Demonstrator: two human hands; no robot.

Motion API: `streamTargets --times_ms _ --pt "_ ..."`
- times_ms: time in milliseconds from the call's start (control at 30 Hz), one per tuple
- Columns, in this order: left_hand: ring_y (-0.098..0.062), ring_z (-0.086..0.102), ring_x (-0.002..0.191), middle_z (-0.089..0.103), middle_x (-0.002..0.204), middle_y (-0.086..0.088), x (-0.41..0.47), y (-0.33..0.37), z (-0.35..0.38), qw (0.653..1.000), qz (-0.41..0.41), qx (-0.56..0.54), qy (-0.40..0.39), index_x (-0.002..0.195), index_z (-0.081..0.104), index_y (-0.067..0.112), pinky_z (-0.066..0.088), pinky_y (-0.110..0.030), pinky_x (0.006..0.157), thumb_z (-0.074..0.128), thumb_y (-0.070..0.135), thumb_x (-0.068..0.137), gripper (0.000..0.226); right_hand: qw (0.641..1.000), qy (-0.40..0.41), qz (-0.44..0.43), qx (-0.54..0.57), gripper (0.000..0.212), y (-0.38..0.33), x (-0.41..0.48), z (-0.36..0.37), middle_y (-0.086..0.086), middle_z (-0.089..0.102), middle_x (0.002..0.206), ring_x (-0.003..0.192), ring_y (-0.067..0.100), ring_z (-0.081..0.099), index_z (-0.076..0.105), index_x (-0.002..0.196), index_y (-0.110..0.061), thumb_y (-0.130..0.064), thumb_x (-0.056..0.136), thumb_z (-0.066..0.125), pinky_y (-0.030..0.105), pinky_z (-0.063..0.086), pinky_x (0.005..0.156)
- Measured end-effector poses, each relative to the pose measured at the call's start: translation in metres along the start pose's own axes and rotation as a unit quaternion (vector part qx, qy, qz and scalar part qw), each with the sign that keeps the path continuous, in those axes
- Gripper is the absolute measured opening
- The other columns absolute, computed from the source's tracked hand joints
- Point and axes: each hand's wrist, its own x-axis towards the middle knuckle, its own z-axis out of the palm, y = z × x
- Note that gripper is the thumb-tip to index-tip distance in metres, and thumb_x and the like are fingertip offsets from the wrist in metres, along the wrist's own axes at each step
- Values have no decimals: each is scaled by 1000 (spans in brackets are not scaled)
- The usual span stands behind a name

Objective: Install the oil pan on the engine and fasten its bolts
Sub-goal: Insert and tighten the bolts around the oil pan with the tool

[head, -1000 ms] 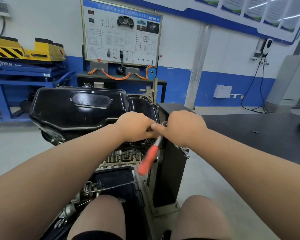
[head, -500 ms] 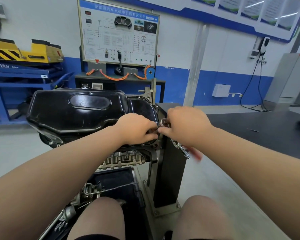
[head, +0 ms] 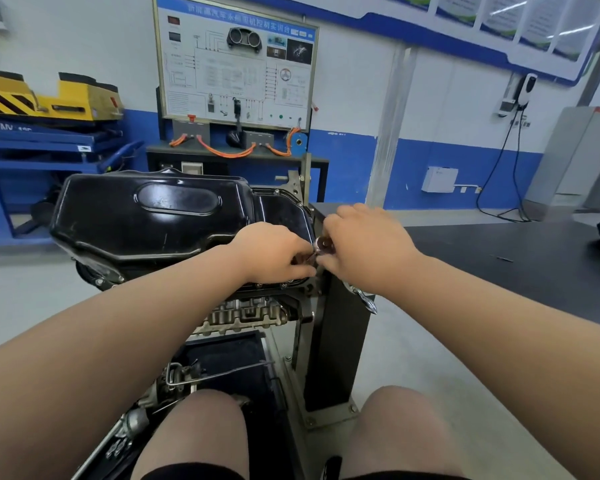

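Fingers, left hand (head: 274, 252): curled down over the near right corner of the oil pan (head: 153, 216), tips hidden; whether they pinch something I cannot tell.
Fingers, right hand (head: 364, 245): curled and closed on a metal tool head (head: 323, 244), which shows in the gap between my two hands.
Oil pan: black and glossy, sitting on top of the engine (head: 246, 315), its deep part toward the left.
Bolt heads (head: 276, 192): two small ones show on the far rim flange.
Surface: a black post (head: 340, 344) rises just beside the pan's right corner; a chrome lever (head: 365, 301) sticks out under my right wrist.
Room: grey floor (head: 21, 299), white wall (head: 343, 81) with a blue band, a training board (head: 236, 71) behind the pan, a blue lift table (head: 49, 140) at left, a black table (head: 516, 261) at right.
Edges: the pan's rim runs just below my knuckles; the post is close on the right.
Open room: floor left of the engine, and between the post and the black table; my knees (head: 201, 434) are low, near the post's base.
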Motion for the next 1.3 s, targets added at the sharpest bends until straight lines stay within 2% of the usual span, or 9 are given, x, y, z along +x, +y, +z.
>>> streamTargets --times_ms 133,333,467,633,767,867,1100,1233,1300 --pt "-16 48 58 45 55 11 2 2 -2 1000 -18 -3 -4 74 55 28 31 -25 48 22 63 75 49 971 -110 165 131 66 -11 1 3 -3 47 50 45 13 47 49 57 -16 -76 80 38 24 30 44" --pt "-12 46 61 40 54 18 3 0 -2 1000 3 -12 -12 88 64 35 32 -25 53 45 54 91 27 987 28 -120 -100 24 8 -4 0 5 54 106 99 24 50 53 113 -14 -21 90 52 33 36 78" --pt "-4 40 51 42 54 17 3 0 0 1000 -11 -1 -10 86 62 33 27 -22 47 42 57 87 31 996 33 -83 -22 45 -1 -4 0 1 60 97 94 23 58 41 128 -17 -30 88 58 35 41 80" --pt "-13 47 57 44 55 12 0 2 -2 1000 0 14 -20 77 55 33 25 -24 46 25 61 79 41 987 -36 85 132 53 -13 -5 11 -11 48 64 58 12 52 34 127 -20 -57 91 45 26 34 50" --pt "-14 46 61 41 57 13 0 0 -2 999 20 21 -19 89 61 33 31 -26 51 40 52 93 29 988 57 -129 -60 59 8 -3 12 1 62 101 97 23 57 32 138 -18 -30 88 61 35 42 82" --pt "-13 45 60 39 56 15 2 0 -1 1000 17 17 -20 88 58 35 29 -25 50 41 53 92 26 993 40 -107 -31 66 16 0 7 1 60 113 107 23 53 28 143 -18 -25 87 62 36 38 93" --pt "-16 52 59 43 55 12 0 2 -1 1000 4 16 -18 76 57 32 29 -24 47 22 59 78 44 985 -25 96 141 51 -17 -2 16 -5 56 77 69 17 56 41 123 -20 -59 91 43 28 36 51" --pt "-16 52 64 51 64 11 1 -1 0 999 8 7 -33 90 62 32 41 -27 55 38 53 92 32 988 61 -133 -46 51 2 1 12 2 61 106 99 23 54 37 134 -19 -36 90 57 34 42 81" --pt "-14 50 61 48 59 13 3 0 -1 999 2 4 -36 86 60 34 37 -26 52 42 52 91 26 995 37 -95 8 57 12 3 6 1 58 116 106 22 53 35 138 -21 -33 88 60 35 41 88"
